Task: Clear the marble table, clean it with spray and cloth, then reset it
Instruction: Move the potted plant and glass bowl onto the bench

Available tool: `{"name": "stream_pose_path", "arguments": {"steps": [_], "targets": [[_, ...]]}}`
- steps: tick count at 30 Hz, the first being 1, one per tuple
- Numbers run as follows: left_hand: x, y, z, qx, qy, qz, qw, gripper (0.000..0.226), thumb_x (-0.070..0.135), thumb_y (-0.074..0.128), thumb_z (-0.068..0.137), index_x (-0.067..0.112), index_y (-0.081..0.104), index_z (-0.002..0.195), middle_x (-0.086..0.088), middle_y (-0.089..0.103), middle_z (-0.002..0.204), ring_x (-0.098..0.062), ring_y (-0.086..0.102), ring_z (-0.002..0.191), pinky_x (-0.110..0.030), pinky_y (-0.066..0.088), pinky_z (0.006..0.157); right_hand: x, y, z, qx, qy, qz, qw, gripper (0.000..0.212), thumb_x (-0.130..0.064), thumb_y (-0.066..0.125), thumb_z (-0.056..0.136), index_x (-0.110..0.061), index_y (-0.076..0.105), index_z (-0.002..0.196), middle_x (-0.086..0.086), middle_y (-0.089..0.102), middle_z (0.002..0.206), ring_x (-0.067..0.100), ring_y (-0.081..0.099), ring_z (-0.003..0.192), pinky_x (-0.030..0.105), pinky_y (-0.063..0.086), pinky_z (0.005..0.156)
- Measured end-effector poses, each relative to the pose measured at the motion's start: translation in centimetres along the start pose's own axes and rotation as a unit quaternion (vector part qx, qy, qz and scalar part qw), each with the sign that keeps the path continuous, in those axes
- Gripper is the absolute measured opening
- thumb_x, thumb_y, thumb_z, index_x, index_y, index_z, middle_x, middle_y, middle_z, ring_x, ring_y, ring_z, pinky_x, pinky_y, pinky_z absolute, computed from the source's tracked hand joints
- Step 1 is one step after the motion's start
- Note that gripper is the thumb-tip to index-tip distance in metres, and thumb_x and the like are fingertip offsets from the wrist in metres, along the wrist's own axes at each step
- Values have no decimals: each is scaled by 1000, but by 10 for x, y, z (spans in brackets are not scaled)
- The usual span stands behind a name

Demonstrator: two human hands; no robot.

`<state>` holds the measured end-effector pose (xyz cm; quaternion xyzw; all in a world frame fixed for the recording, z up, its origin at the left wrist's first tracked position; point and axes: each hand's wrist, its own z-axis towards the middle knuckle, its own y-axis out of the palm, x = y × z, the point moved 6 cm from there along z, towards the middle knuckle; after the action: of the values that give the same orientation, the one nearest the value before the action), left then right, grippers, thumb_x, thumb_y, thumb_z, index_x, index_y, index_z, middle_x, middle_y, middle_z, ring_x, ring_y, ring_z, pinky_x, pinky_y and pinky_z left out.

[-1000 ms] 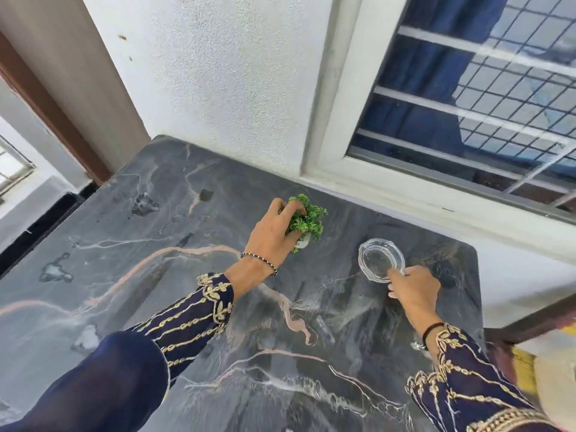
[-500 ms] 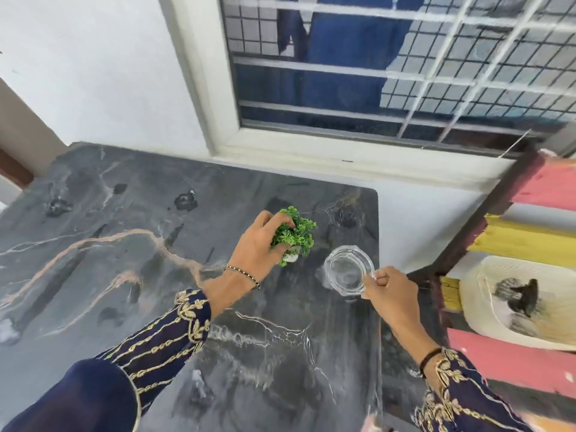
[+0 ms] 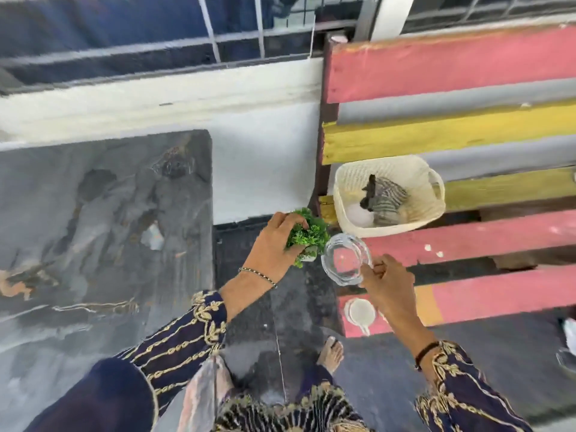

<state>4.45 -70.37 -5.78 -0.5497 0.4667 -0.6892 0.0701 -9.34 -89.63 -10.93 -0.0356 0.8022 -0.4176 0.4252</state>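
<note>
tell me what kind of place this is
Probably a house veranda or porch: a barred window, a pink-and-yellow slatted bench holding a white basket, and a marble table nearby.

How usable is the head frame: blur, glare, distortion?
Head view: motion blur smears the marble table and window bars; the left hand gripping the plant and right hand pinching the glass dish are sharper; wide-angle lens bows the bench slats; soft daylight, no hard glare.

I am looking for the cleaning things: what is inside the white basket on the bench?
The basket holds a striped grey cloth and, beside it, a white round thing. Whatever lies under the cloth is covered.
</note>
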Motion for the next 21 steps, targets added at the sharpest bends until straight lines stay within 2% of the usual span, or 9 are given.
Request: {"name": "stream_pose_path", "arguments": {"steps": [2,6,8,11,13,16,21], "targets": [[15,44,9,-42,16,-2,999,39,3,70,77,13,58,113,-9,53,109,-23,57,88,-34,47,82,38,-15,4,17,34,-6,999,15,-18,68,88,-4,64,86,10,72,75,32,68,74,42,54,75],[38,120,22,-113,43,16,992,42,3,69,77,13,56,116,-7,49,108,-20,53,84,-33,47,80,110,-42,9,59,91,-5,994,10,-13,67,90,-3,67,90,8,70,71,30,65,72,31,42,65],[44,155,30,-137,51,20,989,42,1,67,78,13,55,116,-5,48,110,-19,52,86,-27,43,79,145,-54,14,81,120,1,989,8,-10,65,90,-3,67,91,6,69,70,30,63,71,30,40,65],[48,198,41,-160,56,15,985,41,-2,64,78,12,55,116,-6,49,115,-21,54,98,-17,34,80,189,-65,24,101,152,-6,983,10,-10,64,91,-1,66,96,7,67,72,29,60,73,31,42,70],[50,225,50,-167,60,14,984,41,-2,63,79,12,55,116,-8,51,116,-23,55,102,-22,40,86,217,-69,34,113,173,-8,978,11,-9,64,91,0,65,98,6,64,72,28,57,74,30,43,72],[50,254,62,-167,69,23,983,42,-2,64,79,14,55,118,-10,52,117,-27,59,100,-40,50,86,252,-64,46,109,200,-12,974,11,-6,63,90,2,64,98,8,63,72,31,58,75,31,42,70],[47,295,79,-184,95,28,978,46,-6,63,78,15,53,118,-8,51,117,-25,60,96,-38,51,82,291,-45,61,89,230,-30,969,10,-5,61,89,3,63,94,15,64,74,34,56,75,36,42,67]]}}
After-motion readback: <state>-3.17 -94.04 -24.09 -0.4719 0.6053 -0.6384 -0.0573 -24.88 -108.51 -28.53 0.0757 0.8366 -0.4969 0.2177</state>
